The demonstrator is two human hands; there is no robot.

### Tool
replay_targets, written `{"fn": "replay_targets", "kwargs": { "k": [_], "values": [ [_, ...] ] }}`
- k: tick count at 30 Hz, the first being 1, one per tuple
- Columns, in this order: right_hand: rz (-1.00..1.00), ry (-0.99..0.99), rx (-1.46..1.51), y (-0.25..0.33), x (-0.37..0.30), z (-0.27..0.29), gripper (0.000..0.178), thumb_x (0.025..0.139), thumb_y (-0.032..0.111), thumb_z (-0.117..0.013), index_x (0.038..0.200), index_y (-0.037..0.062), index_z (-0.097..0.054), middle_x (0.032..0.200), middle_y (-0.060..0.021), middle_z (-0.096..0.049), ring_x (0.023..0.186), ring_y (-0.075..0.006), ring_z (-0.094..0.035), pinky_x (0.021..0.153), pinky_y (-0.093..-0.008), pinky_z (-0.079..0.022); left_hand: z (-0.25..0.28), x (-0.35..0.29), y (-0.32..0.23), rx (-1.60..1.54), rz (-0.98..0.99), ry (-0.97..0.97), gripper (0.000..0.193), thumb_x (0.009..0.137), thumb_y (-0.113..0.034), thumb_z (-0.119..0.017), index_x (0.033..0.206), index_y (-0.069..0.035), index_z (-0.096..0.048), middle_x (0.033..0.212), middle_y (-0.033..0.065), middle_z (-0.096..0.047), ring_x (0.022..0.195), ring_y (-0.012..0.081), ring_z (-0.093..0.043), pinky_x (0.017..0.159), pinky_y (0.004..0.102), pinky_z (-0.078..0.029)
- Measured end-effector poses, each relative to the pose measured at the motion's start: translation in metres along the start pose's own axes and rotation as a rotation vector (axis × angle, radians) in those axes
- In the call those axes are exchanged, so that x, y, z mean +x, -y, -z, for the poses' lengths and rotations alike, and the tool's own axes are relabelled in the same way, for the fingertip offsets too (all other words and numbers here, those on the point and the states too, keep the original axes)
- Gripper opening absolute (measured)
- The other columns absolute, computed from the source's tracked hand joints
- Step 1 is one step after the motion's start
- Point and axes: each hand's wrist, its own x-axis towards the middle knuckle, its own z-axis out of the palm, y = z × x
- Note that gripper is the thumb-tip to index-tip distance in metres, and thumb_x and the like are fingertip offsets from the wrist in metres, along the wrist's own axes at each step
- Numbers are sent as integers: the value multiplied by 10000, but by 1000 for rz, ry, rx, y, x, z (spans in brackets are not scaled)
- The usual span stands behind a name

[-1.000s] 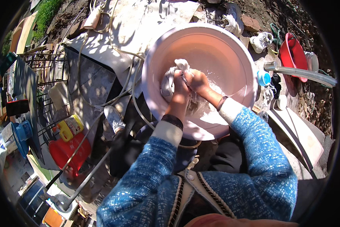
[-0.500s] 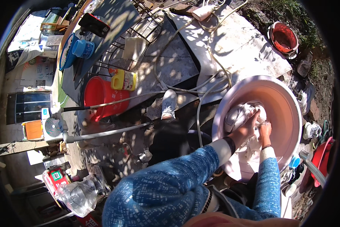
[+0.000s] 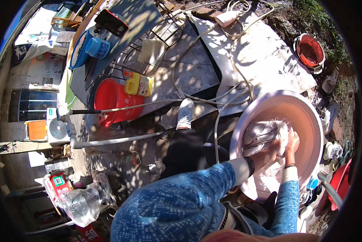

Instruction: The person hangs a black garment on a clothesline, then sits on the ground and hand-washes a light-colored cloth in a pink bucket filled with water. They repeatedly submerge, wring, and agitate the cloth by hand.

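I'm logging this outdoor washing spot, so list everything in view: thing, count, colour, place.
basin: 1, pink, right of centre on the ground
wet cloth: 1 bundle, white, inside the basin
bucket: 1, red, left of centre
detergent bottle: 1, yellow with red cap, beside the bucket
hose: 1, pale, looping over the white slab into the basin
small bowl: 1, red, upper right
cup: 1, blue, upper left
plastic bag: 1, clear, lower left
shoe: 1, white, centre
left hand: on the cloth, blue sleeve
right hand: on the cloth, blue sleeve
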Motion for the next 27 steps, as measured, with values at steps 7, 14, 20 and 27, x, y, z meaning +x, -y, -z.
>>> {"fn": "replay_targets", "kwargs": {
  "k": [7,14,20,27],
  "values": [
    [160,264,92,-36,-16,-9,384,984,326,-588,844,-31,-586,712,-174,-564,674,-240,-506,679,-391,-451,11,39,21,-43,53,-87,681,932,-432,-636,1443,-31,-429,1351,131,-540,1193,194,-523,1002,322,-421],
    [86,-9,-419,-136,50,-16,591,972,445,-567,1371,28,-439,1058,-297,-630,1000,-508,-606,886,-522,-487,13,73,35,43,65,-206,702,924,-433,-646,1453,-31,-420,1382,118,-522,1217,214,-504,1028,335,-405],
    [96,162,-233,-129,25,-33,308,891,240,-640,1055,-20,-664,1040,-261,-678,994,-403,-657,853,-461,-511,9,76,37,-170,9,-181,277,987,-398,-585,951,-127,-630,875,20,-653,853,147,-614,737,307,-498],
    [473,472,-117,9,-61,14,317,966,282,-609,849,-13,-613,766,-128,-616,723,-232,-591,701,-393,-458,13,12,-1,-311,23,-8,301,981,-416,-587,997,-119,-636,892,30,-654,855,152,-617,764,306,-503]
  ]
}}
